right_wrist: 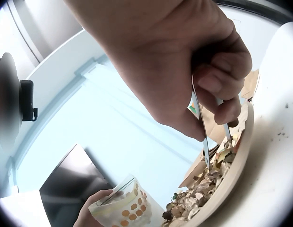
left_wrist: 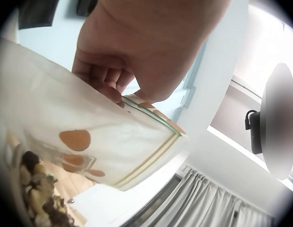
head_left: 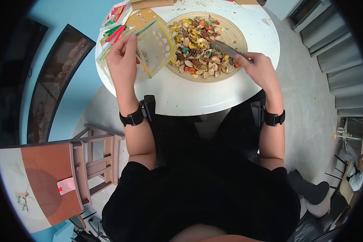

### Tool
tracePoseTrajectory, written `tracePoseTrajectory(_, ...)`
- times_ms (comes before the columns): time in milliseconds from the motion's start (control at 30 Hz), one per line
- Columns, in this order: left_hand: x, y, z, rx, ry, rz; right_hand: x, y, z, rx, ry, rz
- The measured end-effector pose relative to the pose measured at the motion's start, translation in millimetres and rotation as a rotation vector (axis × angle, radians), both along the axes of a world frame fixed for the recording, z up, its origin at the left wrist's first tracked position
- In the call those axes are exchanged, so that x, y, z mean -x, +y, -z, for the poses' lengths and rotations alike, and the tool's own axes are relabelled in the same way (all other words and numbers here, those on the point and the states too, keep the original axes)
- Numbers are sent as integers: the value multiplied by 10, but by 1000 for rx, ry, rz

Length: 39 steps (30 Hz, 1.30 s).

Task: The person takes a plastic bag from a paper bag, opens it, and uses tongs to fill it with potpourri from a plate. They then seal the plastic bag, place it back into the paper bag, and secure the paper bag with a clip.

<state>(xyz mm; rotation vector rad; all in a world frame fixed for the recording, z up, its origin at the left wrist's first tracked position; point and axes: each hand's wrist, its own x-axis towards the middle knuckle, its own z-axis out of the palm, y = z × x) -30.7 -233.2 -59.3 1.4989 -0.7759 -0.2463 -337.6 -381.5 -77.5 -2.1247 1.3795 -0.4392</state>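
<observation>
While left fingers (left_wrist: 108,92) pinch translucent bag (head_left: 155,46) | right fingers (right_wrist: 210,82) grip metal tongs (head_left: 226,49) | crinkly potpourri (head_left: 209,64)

Wall (head_left: 76,16) pale blue, left. Floor (head_left: 302,97) grey. Grey curtains (head_left: 336,58) hang right. Table (head_left: 189,101) white, round. Slatted wood frame (head_left: 81,173) stands lower left.

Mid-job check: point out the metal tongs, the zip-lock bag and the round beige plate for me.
Metal tongs (head_left: 229,49): head view, on the middle of their visible length.
Zip-lock bag (head_left: 154,45): head view, on its translucent side.
Round beige plate (head_left: 235,38): head view, on its bare right-hand part.
</observation>
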Motion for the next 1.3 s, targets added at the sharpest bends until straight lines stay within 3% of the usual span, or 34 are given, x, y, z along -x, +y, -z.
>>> tracePoseTrajectory(433, -1, -103, 35, -70, 15, 8, -310, -49, -6, 173, 76, -93)
tracePoseTrajectory(533, 28, -156, 56, -83, 28, 20, -271, -66, -102, 149, 10, -80)
tracePoseTrajectory(633, 39, -180, 99, -89, 27, 35, -186, -107, -92, 288, -70, -50)
tracePoseTrajectory(733, 49, -232, 94, -86, 26, 60, -224, -26, -228, 220, -284, -30)
tracePoseTrajectory(933, 65, -271, 24, -98, 51, 59, -623, 322, -499, 121, -403, -268)
tracePoseTrajectory(967, 73, -276, 26, -97, 52, 61, -702, 381, -593, 61, -332, -329)
tracePoseTrajectory(1067, 17, -236, 59, -58, 82, 56, -688, 351, -485, 78, -390, -281)
tracePoseTrajectory(1200, -48, -184, 36, -38, 72, 27, -365, 81, -309, -9, -546, 25)
tracePoseTrajectory(1300, -94, -186, 16, -9, 69, 36, -57, -44, -301, 31, -177, 225)
